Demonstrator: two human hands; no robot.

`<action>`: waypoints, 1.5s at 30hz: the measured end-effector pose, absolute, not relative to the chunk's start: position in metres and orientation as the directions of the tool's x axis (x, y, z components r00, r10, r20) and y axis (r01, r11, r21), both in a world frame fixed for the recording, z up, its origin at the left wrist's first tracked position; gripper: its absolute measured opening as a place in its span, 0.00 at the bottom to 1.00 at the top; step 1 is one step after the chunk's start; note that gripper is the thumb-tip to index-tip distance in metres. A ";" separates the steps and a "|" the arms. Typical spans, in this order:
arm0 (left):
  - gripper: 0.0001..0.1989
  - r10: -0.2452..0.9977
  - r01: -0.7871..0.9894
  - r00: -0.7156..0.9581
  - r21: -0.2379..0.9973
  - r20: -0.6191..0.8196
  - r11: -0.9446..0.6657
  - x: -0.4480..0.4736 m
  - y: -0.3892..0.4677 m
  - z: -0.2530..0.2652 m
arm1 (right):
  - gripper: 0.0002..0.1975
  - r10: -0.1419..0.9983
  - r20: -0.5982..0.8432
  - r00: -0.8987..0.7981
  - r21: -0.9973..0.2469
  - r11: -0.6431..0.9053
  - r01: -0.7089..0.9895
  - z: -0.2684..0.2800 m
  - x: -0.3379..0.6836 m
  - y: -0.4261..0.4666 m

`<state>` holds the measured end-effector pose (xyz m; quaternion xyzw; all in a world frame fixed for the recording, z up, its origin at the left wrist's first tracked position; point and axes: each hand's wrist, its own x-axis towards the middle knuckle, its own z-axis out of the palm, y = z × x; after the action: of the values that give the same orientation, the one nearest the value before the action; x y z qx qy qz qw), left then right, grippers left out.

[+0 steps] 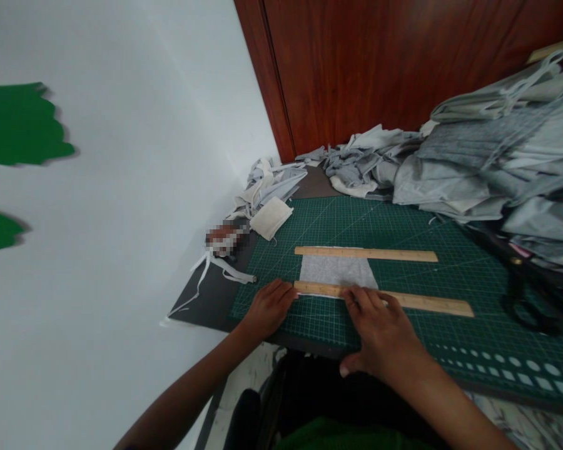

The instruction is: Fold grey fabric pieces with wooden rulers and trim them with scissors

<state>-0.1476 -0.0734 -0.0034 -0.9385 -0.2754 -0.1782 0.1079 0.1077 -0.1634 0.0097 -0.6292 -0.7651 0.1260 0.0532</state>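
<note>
A piece of light grey cloth [338, 270] lies flat on the green cutting mat [394, 222]. Two wooden rulers cross it: the far ruler [398, 254] along its back edge, the near ruler [431, 302] along its front edge. At the near ruler's left end rests my left hand [271, 307], its slightly bent fingers touching the tip there. My right hand [382, 328] presses its fingertips on the near ruler around the cloth's front edge, thumb held apart toward me. Part of the ruler is hidden under those fingers.
Black scissors [525, 300] lie at the mat's right side. Heaped grey fabric [488, 150] stands at the back right, with smaller scraps [267, 181] by the white wall [169, 156]. A folded cream cloth [271, 218] sits at the mat's back left corner. A reddish-brown door [356, 69] rises behind.
</note>
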 end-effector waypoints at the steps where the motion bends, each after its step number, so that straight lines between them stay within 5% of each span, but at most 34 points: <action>1: 0.13 0.482 0.557 0.779 -0.091 0.400 -0.825 -0.147 -0.073 -0.004 | 0.64 0.977 -0.075 -0.202 -0.260 0.176 0.949 0.009 0.108 -0.163; 17: 0.14 0.529 0.548 0.765 0.060 0.366 -0.834 -0.125 -0.073 -0.008 | 0.64 0.975 -0.060 -0.215 -0.266 0.192 0.945 0.008 0.108 -0.164; 31: 0.12 0.512 0.522 0.788 0.069 0.343 -0.850 -0.103 -0.077 -0.010 | 0.65 0.974 -0.034 -0.224 -0.237 0.210 0.949 0.005 0.108 -0.164; 45: 0.07 0.552 0.591 0.802 -0.166 0.230 -0.789 -0.120 -0.083 0.005 | 0.61 0.974 -0.006 -0.225 -0.257 0.216 0.942 0.005 0.109 -0.164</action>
<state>-0.1200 -0.0833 0.0049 -0.9420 -0.3034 -0.0847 0.1155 0.1088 -0.1639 0.0052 -0.6176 -0.7757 0.1030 0.0784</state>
